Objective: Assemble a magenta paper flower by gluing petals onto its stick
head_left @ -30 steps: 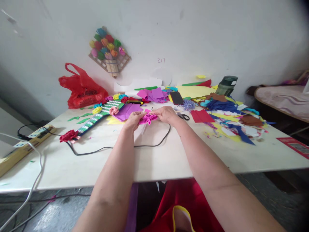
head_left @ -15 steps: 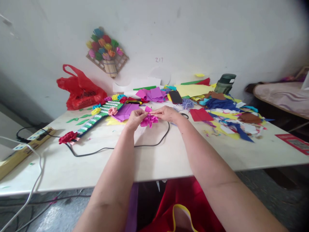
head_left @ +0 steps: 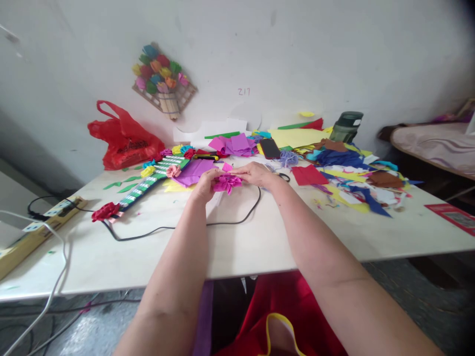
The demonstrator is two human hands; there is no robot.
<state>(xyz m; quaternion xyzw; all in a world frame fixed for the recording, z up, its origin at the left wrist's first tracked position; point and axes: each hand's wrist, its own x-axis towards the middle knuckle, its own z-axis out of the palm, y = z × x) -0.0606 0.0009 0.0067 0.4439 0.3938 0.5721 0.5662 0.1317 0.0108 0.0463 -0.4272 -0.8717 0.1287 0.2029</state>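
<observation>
Head view: the desk [head_left: 252, 252] leaves room between its front edge and the left grip [head_left: 208, 184] and right grip [head_left: 254, 174], crossed by a black cord [head_left: 226, 224]. Both grips are closed, pinching the magenta paper flower [head_left: 227, 185] between them. They hide part of its far side; exact contact is indistinct.

The left hand [head_left: 208, 185] and the right hand [head_left: 255, 174] cover part of the pink flower [head_left: 229, 184]. The right hand also hides part of the scissors [head_left: 288, 179]. The left edge cuts the power strip [head_left: 22, 250], and print [head_left: 134, 146] on the red bag [head_left: 113, 129] is too blurred to read.
</observation>
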